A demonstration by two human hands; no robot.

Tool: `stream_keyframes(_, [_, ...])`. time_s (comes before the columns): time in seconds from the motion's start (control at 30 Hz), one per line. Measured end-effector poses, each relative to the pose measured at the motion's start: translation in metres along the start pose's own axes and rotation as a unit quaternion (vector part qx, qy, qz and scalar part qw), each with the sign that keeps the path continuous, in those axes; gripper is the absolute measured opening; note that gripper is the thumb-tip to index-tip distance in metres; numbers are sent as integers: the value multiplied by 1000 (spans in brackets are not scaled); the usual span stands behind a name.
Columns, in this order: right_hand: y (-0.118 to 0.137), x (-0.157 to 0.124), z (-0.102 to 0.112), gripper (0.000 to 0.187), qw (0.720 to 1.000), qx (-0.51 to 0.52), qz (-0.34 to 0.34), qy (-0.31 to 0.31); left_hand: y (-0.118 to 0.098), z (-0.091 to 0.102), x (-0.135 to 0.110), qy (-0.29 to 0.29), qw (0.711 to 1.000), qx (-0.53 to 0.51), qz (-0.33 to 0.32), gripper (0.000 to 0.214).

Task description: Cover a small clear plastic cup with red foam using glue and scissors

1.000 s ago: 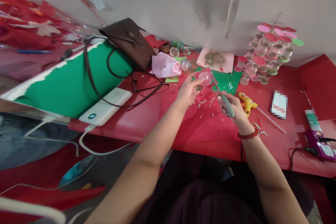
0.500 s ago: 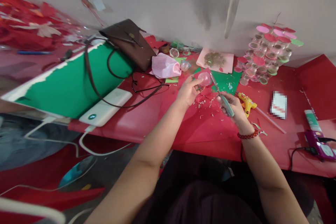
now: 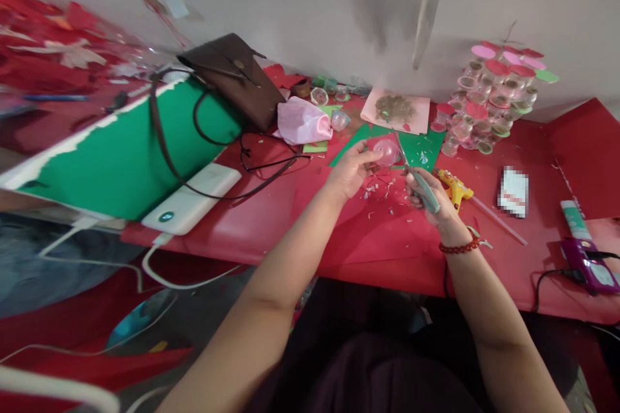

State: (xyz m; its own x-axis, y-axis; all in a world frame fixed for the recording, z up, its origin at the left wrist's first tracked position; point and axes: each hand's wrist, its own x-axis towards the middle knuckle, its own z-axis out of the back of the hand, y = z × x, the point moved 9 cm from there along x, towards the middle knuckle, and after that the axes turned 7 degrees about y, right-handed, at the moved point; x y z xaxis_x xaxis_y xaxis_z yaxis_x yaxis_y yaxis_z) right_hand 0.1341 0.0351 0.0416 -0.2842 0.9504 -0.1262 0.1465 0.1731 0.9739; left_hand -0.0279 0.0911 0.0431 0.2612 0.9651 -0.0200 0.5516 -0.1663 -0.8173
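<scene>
My left hand (image 3: 352, 171) is closed on a small clear plastic cup (image 3: 386, 152) with pink-red paper against it, pinched between thumb and fingers. From the right, a pair of scissors (image 3: 425, 191) with grey-green handles reaches the cup's edge. My right hand (image 3: 438, 201) wraps around those handles, a red bead bracelet on its wrist. Whether the blades touch the paper I cannot tell. Beneath both hands lie a red sheet (image 3: 382, 232) strewn with pale paper scraps and a green sheet (image 3: 426, 145).
A yellow glue gun (image 3: 454, 188) with a glue stick lies right of my right hand. Stacked plastic cups with paper discs (image 3: 498, 100) stand at the back right. On the left are a brown bag (image 3: 237, 77), its strap, and a white power bank (image 3: 194, 199).
The cup in my left hand has shifted slightly right and down, and its clear side shows more. The scissors have moved a little right with my right hand.
</scene>
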Motion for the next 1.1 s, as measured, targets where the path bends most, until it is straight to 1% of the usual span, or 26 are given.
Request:
stream_keyframes(0.17, [1, 0, -1, 56, 1000, 3, 8, 5, -2, 0, -1, -6, 1000, -1, -1, 45])
stream_keyframes(0.33, [0, 1, -1, 52, 1000, -1, 7, 3, -2, 0, -1, -4, 1000, -1, 0, 45])
stream_keyframes(0.5, [-2, 1, 0, 55, 1000, 14, 7, -6, -1, 1, -2, -6, 1000, -5, -1, 44])
stream_keyframes(0.67, [-2, 1, -1, 58, 1000, 9, 2, -4, -1, 3, 0, -3, 1000, -12, -6, 43])
stream_keyframes(0.83, [-2, 1, -1, 55, 1000, 2, -1, 1, -3, 6, 2, -10, 1000, -11, -16, 39])
stream_keyframes(1.1, [-6, 1, 0, 54, 1000, 5, -6, 1, -4, 9, 2, -22, 999, -16, -19, 44])
